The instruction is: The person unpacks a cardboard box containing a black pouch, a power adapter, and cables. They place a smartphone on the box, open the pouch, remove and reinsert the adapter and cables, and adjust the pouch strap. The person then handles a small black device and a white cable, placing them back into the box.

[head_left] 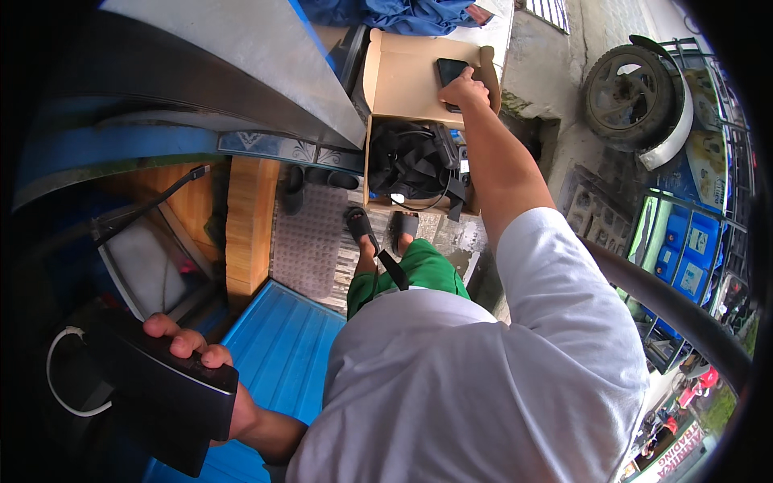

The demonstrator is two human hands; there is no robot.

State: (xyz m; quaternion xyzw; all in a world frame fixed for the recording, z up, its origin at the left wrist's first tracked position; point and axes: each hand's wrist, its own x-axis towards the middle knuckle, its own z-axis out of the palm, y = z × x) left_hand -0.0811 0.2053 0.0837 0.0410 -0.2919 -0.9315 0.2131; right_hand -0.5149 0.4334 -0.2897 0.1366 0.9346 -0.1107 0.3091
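My right hand (469, 90) reaches far forward, its fingers closed on a black smartphone (452, 72) at the raised flap of an open cardboard box (403, 68). In that box lies a tangle of black straps (409, 161) with a dark device and a thin cable. At the lower left, my left hand (189, 346) is wrapped round a black slab-shaped device (169, 402), fingertips on its upper face. What kind of device it is, I cannot make out. A white cable (50, 366) loops beside it.
Blue cloth (403, 14) lies beyond the box. A grey metal-sided cabinet (241, 64) stands at left, a blue ribbed panel (282, 342) below. On the right are a motorbike wheel (630, 92), a dark pipe (676, 302) and a rack holding blue packages (687, 253).
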